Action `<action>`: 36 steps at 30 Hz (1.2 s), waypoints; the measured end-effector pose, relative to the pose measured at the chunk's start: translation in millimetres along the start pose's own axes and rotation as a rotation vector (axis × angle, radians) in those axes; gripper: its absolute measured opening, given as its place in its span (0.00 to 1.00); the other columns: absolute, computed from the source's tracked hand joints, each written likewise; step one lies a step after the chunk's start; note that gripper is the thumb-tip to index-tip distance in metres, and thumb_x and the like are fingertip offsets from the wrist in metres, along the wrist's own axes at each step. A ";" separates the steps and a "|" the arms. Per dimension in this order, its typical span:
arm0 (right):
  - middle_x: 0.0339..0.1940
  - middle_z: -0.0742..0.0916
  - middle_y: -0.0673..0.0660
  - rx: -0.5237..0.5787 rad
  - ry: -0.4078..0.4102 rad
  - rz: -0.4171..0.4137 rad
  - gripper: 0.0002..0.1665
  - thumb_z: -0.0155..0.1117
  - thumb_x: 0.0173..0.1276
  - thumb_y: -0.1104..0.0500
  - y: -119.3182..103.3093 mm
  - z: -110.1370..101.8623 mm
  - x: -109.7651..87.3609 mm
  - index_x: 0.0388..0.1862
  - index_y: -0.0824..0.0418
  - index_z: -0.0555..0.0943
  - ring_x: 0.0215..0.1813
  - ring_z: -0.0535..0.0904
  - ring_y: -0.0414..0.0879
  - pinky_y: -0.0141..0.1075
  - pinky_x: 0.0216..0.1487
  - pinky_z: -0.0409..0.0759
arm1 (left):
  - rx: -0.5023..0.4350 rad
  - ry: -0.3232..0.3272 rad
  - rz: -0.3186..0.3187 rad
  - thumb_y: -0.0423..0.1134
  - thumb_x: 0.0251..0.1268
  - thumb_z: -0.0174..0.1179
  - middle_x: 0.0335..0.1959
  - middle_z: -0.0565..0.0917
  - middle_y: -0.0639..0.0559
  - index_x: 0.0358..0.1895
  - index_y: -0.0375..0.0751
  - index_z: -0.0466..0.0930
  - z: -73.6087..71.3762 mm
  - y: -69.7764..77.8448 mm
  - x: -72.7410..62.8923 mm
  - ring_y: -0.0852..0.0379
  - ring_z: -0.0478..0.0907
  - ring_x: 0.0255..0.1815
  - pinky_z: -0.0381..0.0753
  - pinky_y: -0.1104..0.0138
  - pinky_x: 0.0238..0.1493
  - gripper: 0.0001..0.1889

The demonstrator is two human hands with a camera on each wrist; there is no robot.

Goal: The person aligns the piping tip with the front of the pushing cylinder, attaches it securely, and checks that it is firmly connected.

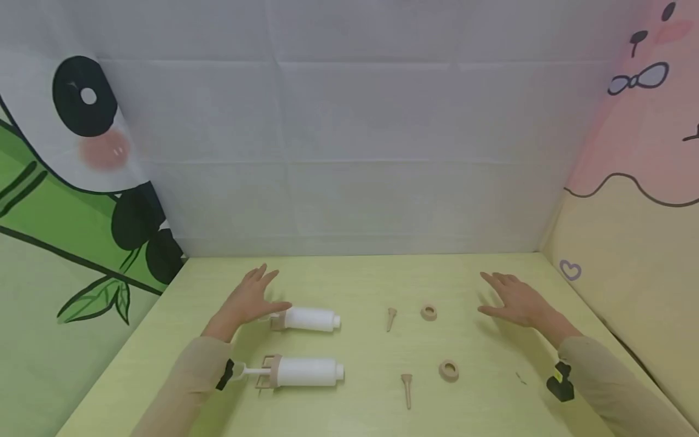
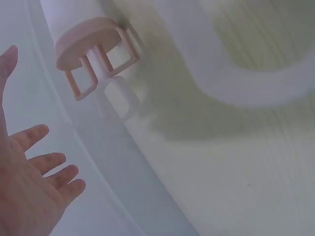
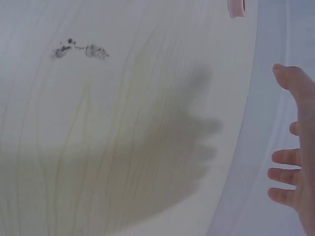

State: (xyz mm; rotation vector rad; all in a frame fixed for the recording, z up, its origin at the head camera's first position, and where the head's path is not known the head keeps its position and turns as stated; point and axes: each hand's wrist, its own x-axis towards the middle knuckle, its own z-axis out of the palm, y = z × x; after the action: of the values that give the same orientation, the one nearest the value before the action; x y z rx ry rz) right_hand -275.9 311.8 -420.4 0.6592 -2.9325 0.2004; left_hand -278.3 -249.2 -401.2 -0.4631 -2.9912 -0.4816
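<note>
My left hand hovers with spread fingers at the handle end of the farther white syringe-like tube, whose plunger it partly hides. A second white tube lies nearer, its handle by the left wrist. In the left wrist view, one tube's beige collar has finger loops and a pale ring handle. Over the table's right side, my right hand has its fingers extended and holds nothing. Between the hands lie two beige cone-shaped nozzles and two beige rings.
The pale yellow table ends at a white cloth backdrop. Printed cloth walls stand left and right. A small dark mark shows on the tabletop near the right wrist.
</note>
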 end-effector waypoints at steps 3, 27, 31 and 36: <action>0.60 0.68 0.75 0.013 -0.008 0.003 0.50 0.57 0.58 0.35 -3.9 -1.9 1.5 0.66 0.68 0.60 0.59 0.63 0.71 0.62 0.51 0.66 | -0.038 -0.001 -0.006 0.65 0.48 0.60 0.67 0.55 0.30 0.66 0.34 0.59 1.4 2.7 1.0 0.32 0.52 0.65 0.58 0.39 0.57 0.48; 0.61 0.71 0.70 0.232 -0.014 -0.048 0.46 0.65 0.56 0.42 -35.6 9.1 21.8 0.65 0.67 0.62 0.60 0.65 0.66 0.59 0.55 0.66 | -0.202 -0.010 0.090 0.54 0.51 0.64 0.61 0.69 0.38 0.62 0.37 0.66 15.5 52.4 16.7 0.39 0.62 0.62 0.63 0.47 0.58 0.37; 0.61 0.71 0.69 0.224 -0.021 -0.039 0.45 0.65 0.56 0.43 -37.5 11.9 24.1 0.65 0.66 0.63 0.61 0.65 0.66 0.58 0.56 0.65 | -0.213 -0.007 0.111 0.53 0.52 0.63 0.60 0.69 0.39 0.62 0.37 0.67 17.6 60.8 19.9 0.39 0.63 0.62 0.64 0.47 0.58 0.36; 0.61 0.72 0.67 0.236 0.005 -0.042 0.45 0.65 0.55 0.43 -42.9 13.3 28.9 0.65 0.66 0.64 0.61 0.66 0.64 0.57 0.56 0.66 | -0.200 -0.010 0.146 0.50 0.53 0.63 0.59 0.71 0.40 0.61 0.37 0.68 22.8 67.0 24.0 0.41 0.65 0.61 0.65 0.50 0.59 0.33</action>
State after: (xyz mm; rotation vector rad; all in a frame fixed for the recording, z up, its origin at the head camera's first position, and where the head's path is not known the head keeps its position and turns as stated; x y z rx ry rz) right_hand -284.5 259.2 -424.6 0.7484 -2.9131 0.5497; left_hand -281.2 -174.5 -400.2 -0.6954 -2.9023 -0.7696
